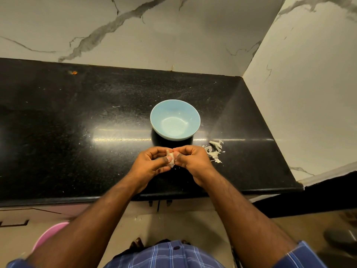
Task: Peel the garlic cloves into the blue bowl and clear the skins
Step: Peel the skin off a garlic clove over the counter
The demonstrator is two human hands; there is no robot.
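We see the blue bowl (175,119) holding nothing on the black counter (77,122), our left hand (152,162) and right hand (191,160) pinching a garlic clove (171,159) just before it, long axis near-far, skins (214,151) heaped right.

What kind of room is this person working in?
Most likely a home kitchen. A polished black stone counter runs along marble-look wall tiles, and both hands are peeling a garlic clove beside a blue bowl, with loose skins lying on the counter.

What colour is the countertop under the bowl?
Black, glossy with fine pale speckles: the countertop, seen clearly in the head view around the blue bowl.
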